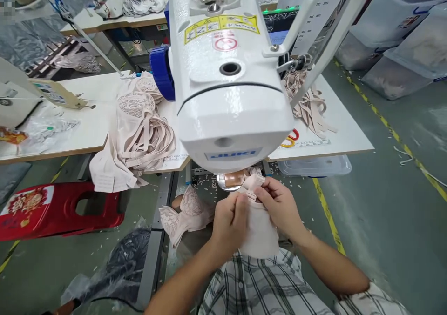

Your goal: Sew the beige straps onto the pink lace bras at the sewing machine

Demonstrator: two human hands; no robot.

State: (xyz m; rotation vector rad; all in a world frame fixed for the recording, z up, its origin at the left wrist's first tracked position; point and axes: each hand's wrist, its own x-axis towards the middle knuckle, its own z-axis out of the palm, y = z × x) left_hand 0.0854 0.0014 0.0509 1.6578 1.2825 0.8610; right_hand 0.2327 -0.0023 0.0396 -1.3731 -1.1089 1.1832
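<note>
Both my hands grip one pale pink fabric piece [259,231] just under the head of a white sewing machine [226,73]. My left hand [228,222] is closed on the piece's left top edge. My right hand [279,203] pinches its top right edge, close to the machine's metal foot area [232,180]. The fabric hangs down over my checked shirt. A lace-trimmed part of the garment [186,215] droops to the left of my left hand.
A heap of pink garments and straps [139,129] lies on the white table [87,124] to the left. More straps [310,103] lie on the right. A red stool [59,208] and a dark plastic bag [122,264] sit on the floor. Clear bins [401,31] stand far right.
</note>
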